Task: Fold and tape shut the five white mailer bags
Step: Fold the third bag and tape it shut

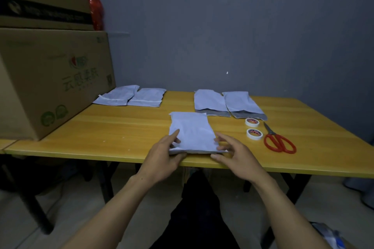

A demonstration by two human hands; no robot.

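A white mailer bag lies at the front edge of the yellow table. My left hand pinches its near left corner and my right hand pinches its near right corner. Two white mailer bags with folded ends, one beside the other, lie at the back left. Two more mailer bags with grey open ends toward me, one beside the other, lie at the back right. Two white tape rolls, one behind the other, sit right of the held bag.
Red-handled scissors lie right of the tape rolls. Large cardboard boxes are stacked on the table's left end, against a grey wall. A red object shows behind the boxes. My dark-trousered legs are under the table's front edge.
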